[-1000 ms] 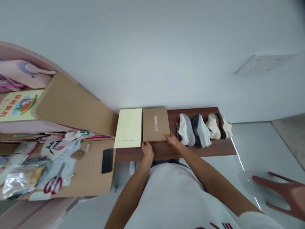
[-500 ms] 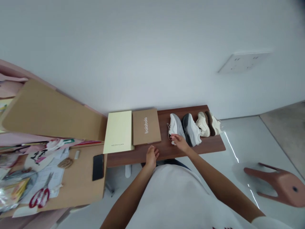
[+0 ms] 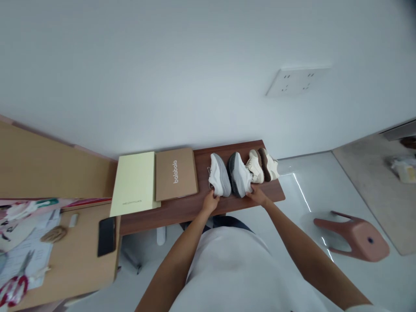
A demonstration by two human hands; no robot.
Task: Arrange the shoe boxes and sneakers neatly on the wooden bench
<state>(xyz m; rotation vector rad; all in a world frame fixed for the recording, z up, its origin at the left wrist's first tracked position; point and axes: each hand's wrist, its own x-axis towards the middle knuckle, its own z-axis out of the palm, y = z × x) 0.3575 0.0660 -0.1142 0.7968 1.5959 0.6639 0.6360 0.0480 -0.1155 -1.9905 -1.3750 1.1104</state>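
Both hands have left the brown shoebox and gone rightward to the sneakers since a second ago. Left hand (image 3: pixel 210 202) grips the heel of the white sneaker (image 3: pixel 219 175); right hand (image 3: pixel 258 196) clasps the heel end of the grey-soled sneaker (image 3: pixel 239 174) beside it. Four shoes stand in a row on the dark wooden shelf (image 3: pixel 182 208): these two, then two cream sneakers (image 3: pixel 262 165) at the right end. Two shoeboxes lie to their left, one brown (image 3: pixel 176 173), one pale yellow (image 3: pixel 134 183). One black phone (image 3: pixel 107 236) lies on the desk (image 3: pixel 78 260); one pink stool (image 3: pixel 354 235) stands on the floor.
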